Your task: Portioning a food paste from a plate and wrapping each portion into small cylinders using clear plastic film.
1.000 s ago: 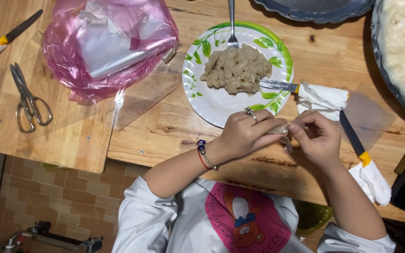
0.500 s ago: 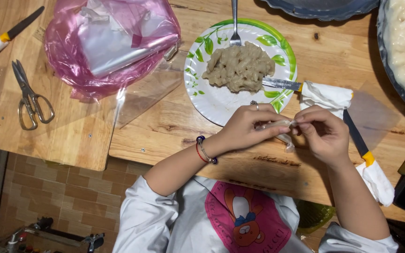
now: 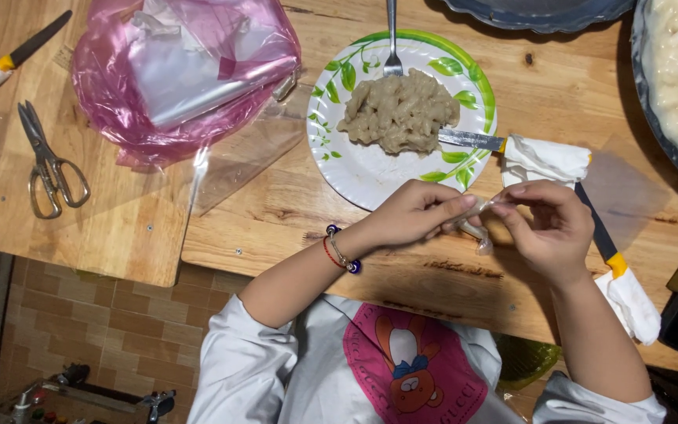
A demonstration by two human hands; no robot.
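Both hands have drifted a little toward the right of the surface since a second ago, and the small clear wrapper (image 3: 481, 222) stays pinched between them. Left hand (image 3: 413, 213) and right hand (image 3: 547, 228) meet just below the plate, fingers pressed together on the crinkled, glossy film; what it encloses is too small to tell. Behind them sits a round paper plate (image 3: 355, 169) with a green leaf border, carrying a lumpy beige mash (image 3: 400, 110), a metal fork (image 3: 391, 35) and a knife blade (image 3: 471, 140) whose handle is wrapped in white cloth. A second knife (image 3: 607, 251) with a yellow collar lies just right of the right hand. A soft pink plastic bag (image 3: 119, 102) of clear sheets slumps at far left, with steel scissors (image 3: 49, 165) beside it. The wooden surface (image 3: 260, 204) is pale, grained planks; its near edge runs under the forearms, and brown floor tiles (image 3: 103, 330) show below. Bare wood lies between bag and plate.
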